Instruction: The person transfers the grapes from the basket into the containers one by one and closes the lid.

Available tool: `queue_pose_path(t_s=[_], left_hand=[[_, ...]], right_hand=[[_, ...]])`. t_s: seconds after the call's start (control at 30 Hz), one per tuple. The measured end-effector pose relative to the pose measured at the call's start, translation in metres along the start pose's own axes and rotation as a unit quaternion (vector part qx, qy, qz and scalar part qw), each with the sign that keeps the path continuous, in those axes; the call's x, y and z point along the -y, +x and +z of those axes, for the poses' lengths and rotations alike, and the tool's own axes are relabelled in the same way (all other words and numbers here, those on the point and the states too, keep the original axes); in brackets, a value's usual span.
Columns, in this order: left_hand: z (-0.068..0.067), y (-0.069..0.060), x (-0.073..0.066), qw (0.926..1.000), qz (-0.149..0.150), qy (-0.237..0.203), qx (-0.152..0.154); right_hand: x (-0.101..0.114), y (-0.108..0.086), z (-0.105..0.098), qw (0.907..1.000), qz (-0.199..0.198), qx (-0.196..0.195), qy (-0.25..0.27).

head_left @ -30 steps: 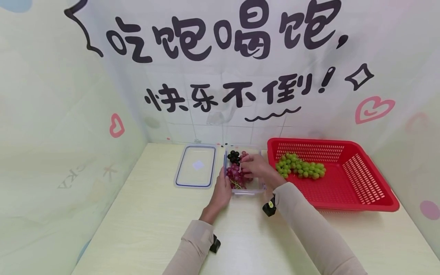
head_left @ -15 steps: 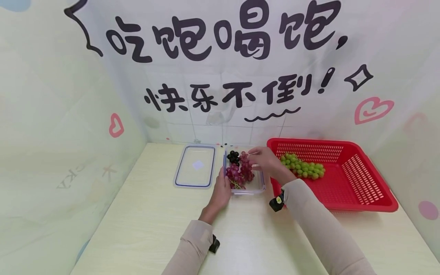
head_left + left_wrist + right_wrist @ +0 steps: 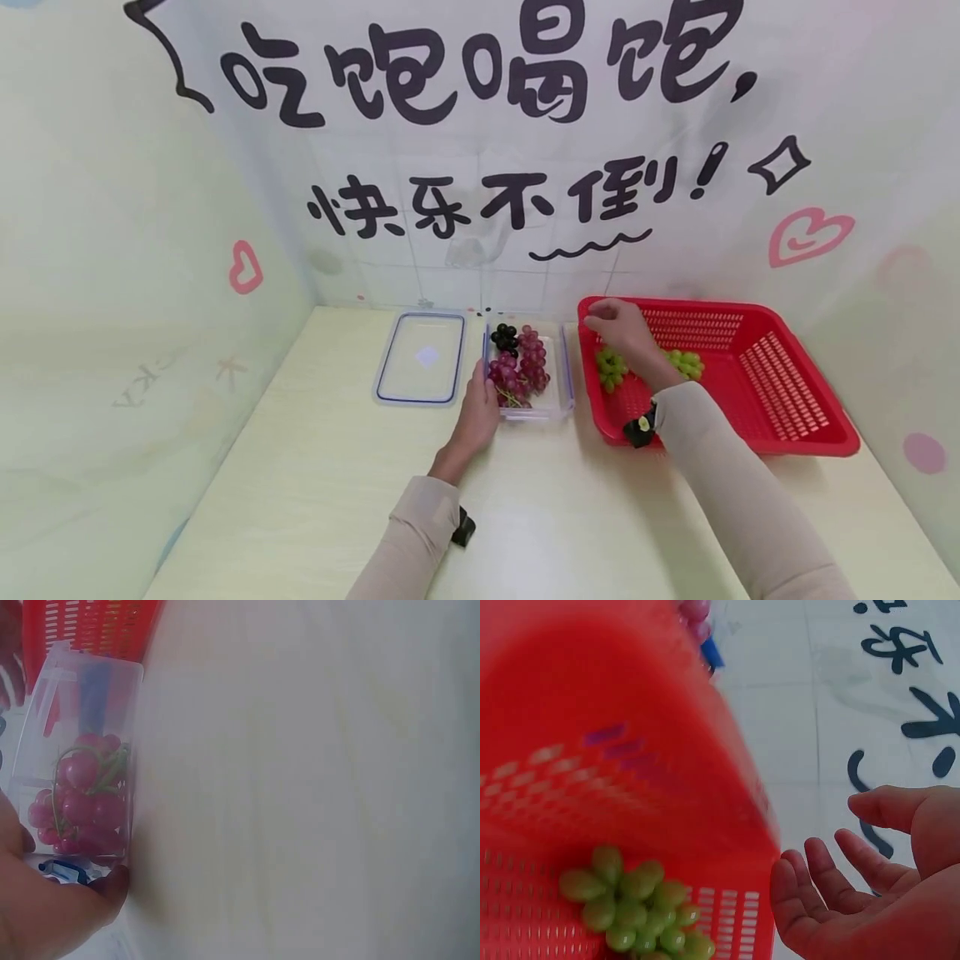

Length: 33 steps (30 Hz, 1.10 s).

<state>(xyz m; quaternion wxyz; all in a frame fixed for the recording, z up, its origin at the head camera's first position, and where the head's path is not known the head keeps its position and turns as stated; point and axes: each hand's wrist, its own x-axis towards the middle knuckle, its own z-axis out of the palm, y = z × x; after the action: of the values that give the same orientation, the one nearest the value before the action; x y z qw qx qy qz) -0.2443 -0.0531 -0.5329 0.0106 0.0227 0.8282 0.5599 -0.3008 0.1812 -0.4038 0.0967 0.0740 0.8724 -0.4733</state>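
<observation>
Right hand (image 3: 626, 332): fingers loosely bent, grasping nothing, over the red basket (image 3: 723, 408) near its left rim. Left hand (image 3: 476, 408): thumb and fingers grip the clear container (image 3: 536, 413) at its left wall. Green grape bunch (image 3: 611, 368) lies in the basket, partly beneath right hand; long axis left to right, stem end hidden. Probably light, limp, slick, easily bruised: cradle underneath.

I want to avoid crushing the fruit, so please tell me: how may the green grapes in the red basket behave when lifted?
The green grapes will probably sag rather than stay stiff, being a cluster of separate berries. Their smooth, glinting skins may be slippery. Any round berry coming loose could roll inside the red basket.
</observation>
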Motion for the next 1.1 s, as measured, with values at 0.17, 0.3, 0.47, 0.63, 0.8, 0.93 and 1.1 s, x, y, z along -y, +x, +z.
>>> queue_pose_path(t_s=[0.17, 0.3, 0.47, 0.63, 0.8, 0.93, 1.1], left_hand=[[0.001, 0.0, 0.0, 1.0, -0.002, -0.008, -0.004], [0.002, 0.001, 0.0, 1.0, -0.002, -0.009, 0.001], [0.003, 0.004, 0.0, 0.9999, -0.002, -0.009, 0.011], [0.001, 0.004, -0.001, 0.9998, -0.004, -0.019, 0.011], [0.001, 0.004, 0.001, 0.9998, -0.007, -0.015, 0.014], [0.001, 0.005, 0.003, 0.9997, -0.006, -0.016, 0.017], [0.001, 0.005, 0.001, 0.9997, -0.005, -0.018, 0.013]], right_hand=[[-0.014, 0.0, -0.02, 0.9994, 0.005, -0.009, -0.034], [-0.024, -0.001, -0.039, 0.9988, 0.006, -0.009, -0.048], [-0.037, 0.0, -0.061, 0.9968, 0.004, -0.007, -0.079], [-0.051, 0.004, -0.073, 0.9955, 0.021, 0.011, -0.092], [-0.064, 0.01, -0.08, 0.9934, 0.047, 0.041, -0.096], [-0.07, 0.014, -0.086, 0.9925, 0.07, 0.058, -0.083], [-0.076, 0.019, -0.091, 0.9909, 0.091, 0.066, -0.073]])
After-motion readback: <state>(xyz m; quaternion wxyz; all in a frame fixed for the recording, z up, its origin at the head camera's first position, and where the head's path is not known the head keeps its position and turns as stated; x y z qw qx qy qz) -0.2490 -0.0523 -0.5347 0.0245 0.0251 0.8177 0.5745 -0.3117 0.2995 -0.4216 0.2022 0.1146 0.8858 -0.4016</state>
